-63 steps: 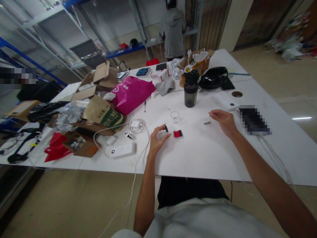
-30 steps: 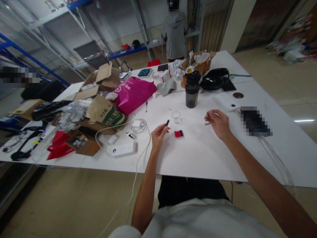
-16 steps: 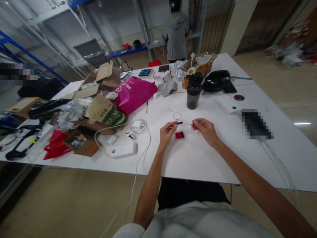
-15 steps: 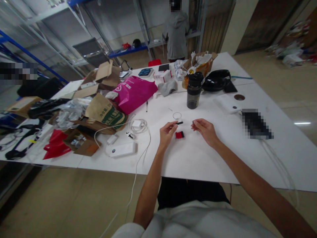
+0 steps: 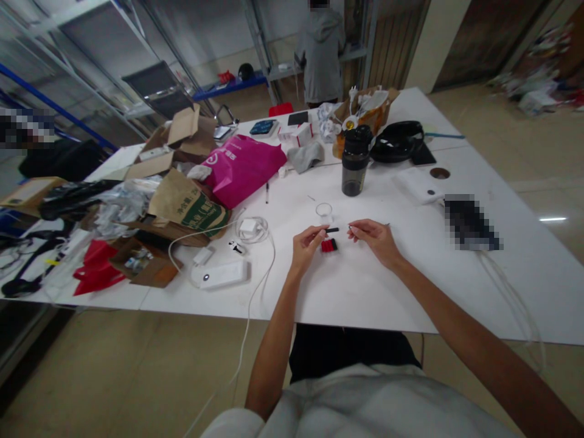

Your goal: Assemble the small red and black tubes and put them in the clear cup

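Observation:
My left hand [image 5: 309, 244] is closed in a pinch on a short black stick-like piece [image 5: 333, 230], which points right toward my other hand. Across a small gap, my right hand [image 5: 373, 237] is also pinched, around a thin slender tool [image 5: 387, 225] that is mostly hidden by the fingers; its kind is too small to make out. Just below the black piece, a small case of red and black pieces [image 5: 328, 245] lies on the white table [image 5: 347, 292]. A clear round dish or ring [image 5: 324, 210] sits beyond my left fingertips.
Behind the hands stands a dark water bottle [image 5: 354, 164]. A white power bank [image 5: 224, 274], coiled white cable [image 5: 253, 228] and charger lie left. Farther back are a magenta bag [image 5: 246, 167], a brown paper bag [image 5: 189, 204] and open cartons. Someone in grey [image 5: 320, 58] stands beyond the table.
The view has shifted slightly. The black piece sticks out a little more clearly from my left fingers, and the thin tool's end now shows behind my right hand.

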`<state>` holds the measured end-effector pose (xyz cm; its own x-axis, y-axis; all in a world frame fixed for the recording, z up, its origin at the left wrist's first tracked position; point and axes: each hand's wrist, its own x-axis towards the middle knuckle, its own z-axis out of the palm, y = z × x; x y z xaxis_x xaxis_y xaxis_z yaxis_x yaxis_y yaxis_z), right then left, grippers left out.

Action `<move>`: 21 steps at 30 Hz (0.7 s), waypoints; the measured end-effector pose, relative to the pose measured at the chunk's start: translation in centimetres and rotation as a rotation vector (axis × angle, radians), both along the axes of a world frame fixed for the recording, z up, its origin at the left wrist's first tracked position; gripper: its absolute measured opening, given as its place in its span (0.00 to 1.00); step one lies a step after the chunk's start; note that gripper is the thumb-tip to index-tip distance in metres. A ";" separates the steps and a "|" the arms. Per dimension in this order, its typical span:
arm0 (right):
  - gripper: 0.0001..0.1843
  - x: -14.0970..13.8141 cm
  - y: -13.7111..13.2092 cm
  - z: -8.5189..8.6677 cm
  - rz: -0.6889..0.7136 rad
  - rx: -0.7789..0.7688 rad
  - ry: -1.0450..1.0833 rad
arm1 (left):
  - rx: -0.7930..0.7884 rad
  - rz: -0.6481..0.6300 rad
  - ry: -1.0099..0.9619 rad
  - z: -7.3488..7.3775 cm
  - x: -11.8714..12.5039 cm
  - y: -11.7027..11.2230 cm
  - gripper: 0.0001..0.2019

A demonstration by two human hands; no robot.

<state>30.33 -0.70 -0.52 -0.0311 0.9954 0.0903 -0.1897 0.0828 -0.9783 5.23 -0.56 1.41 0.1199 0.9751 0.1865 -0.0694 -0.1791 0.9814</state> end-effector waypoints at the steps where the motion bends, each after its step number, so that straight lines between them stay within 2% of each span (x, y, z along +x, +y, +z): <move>1: 0.21 -0.1 -0.1 0.2 0.010 0.004 -0.008 | -0.003 -0.009 0.004 -0.1 0.0 0.0 0.20; 7: 0.23 -0.5 -0.5 1.0 0.062 0.018 -0.058 | 0.015 -0.053 0.026 -0.5 0.0 0.2 0.21; 21: 0.22 -0.7 -0.6 1.0 0.100 0.014 -0.085 | 0.029 -0.074 0.064 -0.8 0.0 0.2 0.20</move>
